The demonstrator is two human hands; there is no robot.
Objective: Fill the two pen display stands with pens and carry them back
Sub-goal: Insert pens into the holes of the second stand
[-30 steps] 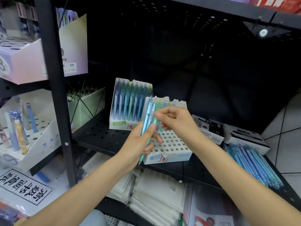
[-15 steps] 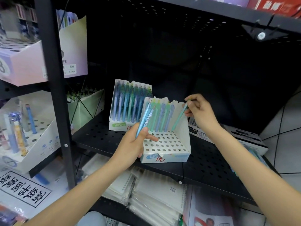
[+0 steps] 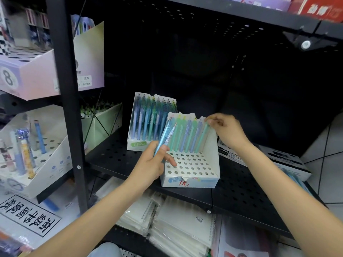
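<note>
- Head view: two pen stands sit on the black perforated shelf (image 3: 118, 160). Rear stand (image 3: 136, 145) is packed with blue-green pens.
- Front stand (image 3: 191, 180): only the back row is filled; the other holes show bare.
- Left hand (image 3: 150, 164) grips two pale-blue pens (image 3: 165, 140), just beside the front stand's left wall.
- Right hand (image 3: 225, 130) pinches the top of the rightmost pen (image 3: 202, 138) in the back row.

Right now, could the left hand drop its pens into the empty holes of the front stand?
Probably yes. The left hand, gripping two pens, sits at the front stand edge, and the open holes beside it are uncovered; the right hand is up at the back row.
</note>
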